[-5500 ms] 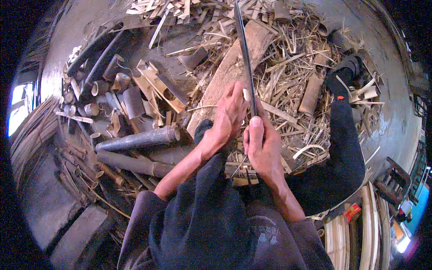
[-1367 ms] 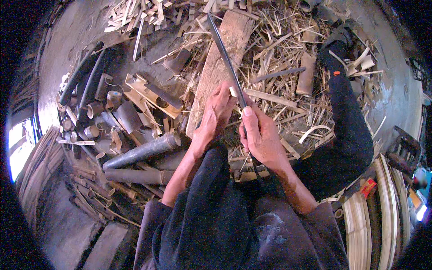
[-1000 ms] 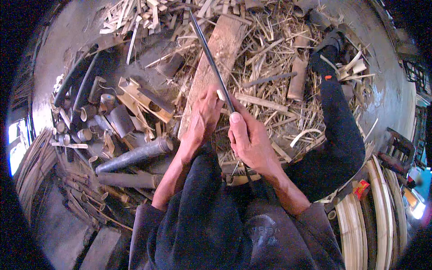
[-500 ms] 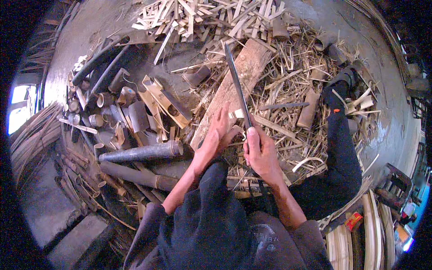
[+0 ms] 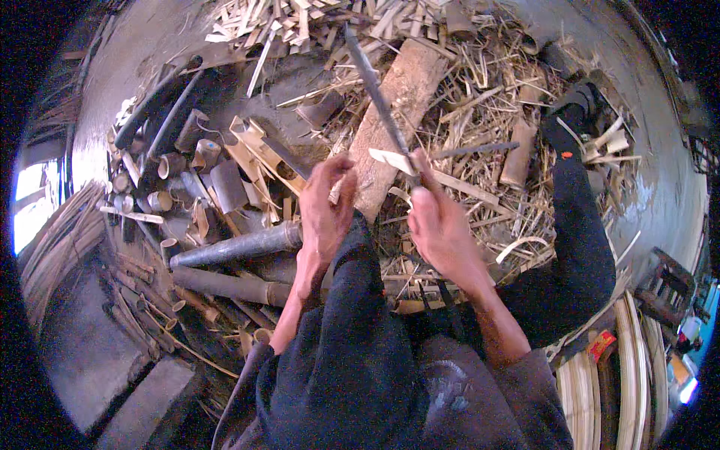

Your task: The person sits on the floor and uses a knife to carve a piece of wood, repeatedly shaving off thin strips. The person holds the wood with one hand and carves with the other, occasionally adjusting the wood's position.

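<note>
My right hand (image 5: 439, 225) is closed around the handle end of a long knife (image 5: 379, 94), whose dark blade points away and to the left over a wooden board (image 5: 409, 82). A short pale bamboo strip (image 5: 390, 159) lies against the blade just ahead of my right fingers; whether they pinch it, I cannot tell. To the left, apart from the knife, my left hand (image 5: 324, 206) hovers over the board's near end, its fingers loosely bent and thumb apart. I see nothing held in it.
Cut bamboo tubes (image 5: 229, 187) and long dark poles (image 5: 236, 244) lie at left. Bamboo shavings (image 5: 480, 112) cover the floor around the board. A pile of split strips (image 5: 277, 19) is at the far side. My outstretched leg (image 5: 577, 217) borders the right, near bundled slats (image 5: 634, 367).
My left hand has drawn back left from the blade, its fingers bending. The pale strip now sits beside my right fingers. The knife's blade has tilted further left.
</note>
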`<state>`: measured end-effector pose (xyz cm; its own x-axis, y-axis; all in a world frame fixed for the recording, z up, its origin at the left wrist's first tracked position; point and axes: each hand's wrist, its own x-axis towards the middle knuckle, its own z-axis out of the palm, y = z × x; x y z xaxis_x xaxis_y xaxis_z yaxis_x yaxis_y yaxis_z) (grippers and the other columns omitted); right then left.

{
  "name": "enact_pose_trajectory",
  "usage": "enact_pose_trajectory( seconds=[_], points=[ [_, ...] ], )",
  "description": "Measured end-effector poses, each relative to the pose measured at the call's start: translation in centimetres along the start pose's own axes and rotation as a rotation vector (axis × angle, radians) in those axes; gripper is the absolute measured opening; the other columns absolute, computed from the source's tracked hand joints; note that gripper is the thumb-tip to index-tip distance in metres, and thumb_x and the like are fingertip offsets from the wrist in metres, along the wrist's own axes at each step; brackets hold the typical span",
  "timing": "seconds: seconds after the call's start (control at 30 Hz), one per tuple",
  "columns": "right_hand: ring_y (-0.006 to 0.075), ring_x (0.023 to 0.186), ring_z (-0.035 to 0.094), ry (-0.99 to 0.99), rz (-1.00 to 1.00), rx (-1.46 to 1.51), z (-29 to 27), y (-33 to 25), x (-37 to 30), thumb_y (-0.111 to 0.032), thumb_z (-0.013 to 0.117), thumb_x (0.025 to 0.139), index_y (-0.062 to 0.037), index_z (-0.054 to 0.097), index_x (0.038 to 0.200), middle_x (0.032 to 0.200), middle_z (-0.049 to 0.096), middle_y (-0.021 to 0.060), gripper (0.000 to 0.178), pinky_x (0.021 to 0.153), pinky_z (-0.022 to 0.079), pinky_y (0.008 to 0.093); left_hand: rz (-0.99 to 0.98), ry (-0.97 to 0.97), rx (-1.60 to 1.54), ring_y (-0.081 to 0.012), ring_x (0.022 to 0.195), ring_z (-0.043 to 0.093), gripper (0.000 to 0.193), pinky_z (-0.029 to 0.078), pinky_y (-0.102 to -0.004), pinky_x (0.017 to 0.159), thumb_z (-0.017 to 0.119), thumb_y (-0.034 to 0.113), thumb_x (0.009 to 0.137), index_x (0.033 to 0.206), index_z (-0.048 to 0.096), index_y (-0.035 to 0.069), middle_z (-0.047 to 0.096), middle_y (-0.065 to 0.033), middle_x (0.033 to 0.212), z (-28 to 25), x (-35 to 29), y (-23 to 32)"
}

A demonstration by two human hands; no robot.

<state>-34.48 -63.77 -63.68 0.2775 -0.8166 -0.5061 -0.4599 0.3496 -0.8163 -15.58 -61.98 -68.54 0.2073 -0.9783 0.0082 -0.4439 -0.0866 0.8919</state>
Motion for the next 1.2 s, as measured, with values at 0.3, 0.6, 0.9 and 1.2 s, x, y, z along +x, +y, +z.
enact_pose_trajectory(
  seconds=[0.3,0.6,0.9,1.2],
  points=[
    [0.0388,0.117,0.051,0.059,-0.129,-0.026,1.1,5.7,4.7,-0.045,0.049,0.092,-0.0012,0.039,0.136,0.125,0.051,0.0296,0.063,0.098,0.041,0.0434,0.340,-0.026,0.140,-0.0290,0.086,0.058,0.027,0.046,-0.0373,0.080,0.068,0.008,0.076,0.101,0.059,0.003,0.058,-0.0138,0.093,4.9,5.2,3.5],
    [0.0431,0.081,0.062,0.140,-0.318,-0.226,-1.8,7.4,7.0,-0.011,0.058,0.075,0.0008,0.057,0.095,0.080,0.062,0.0250,0.024,0.069,0.049,0.0505,0.338,0.034,0.316,-0.0215,0.083,0.052,0.017,0.036,-0.0353,0.080,0.070,0.018,0.074,0.088,0.066,0.010,0.060,-0.0026,0.079,9.0,8.1,3.3],
    [0.0435,0.073,0.060,0.030,-0.353,-0.141,0.2,9.8,7.4,-0.020,0.055,0.080,-0.0007,0.058,0.089,0.075,0.061,0.0227,0.021,0.065,0.048,0.0484,0.232,0.000,0.192,-0.0166,0.066,0.051,0.016,0.040,-0.0327,0.066,0.071,0.018,0.077,0.088,0.066,0.007,0.057,-0.0014,0.067,7.8,7.3,3.3],
    [0.0440,0.075,0.060,0.192,-0.373,-0.267,0.6,11.4,8.0,-0.019,0.058,0.078,-0.0001,0.058,0.084,0.076,0.060,0.0253,0.020,0.061,0.047,0.0482,0.173,-0.009,0.039,-0.0130,0.056,0.046,0.018,0.042,-0.0299,0.056,0.069,0.012,0.081,0.092,0.061,0.001,0.051,-0.0029,0.063,9.4,6.5,4.4]
  ],
)
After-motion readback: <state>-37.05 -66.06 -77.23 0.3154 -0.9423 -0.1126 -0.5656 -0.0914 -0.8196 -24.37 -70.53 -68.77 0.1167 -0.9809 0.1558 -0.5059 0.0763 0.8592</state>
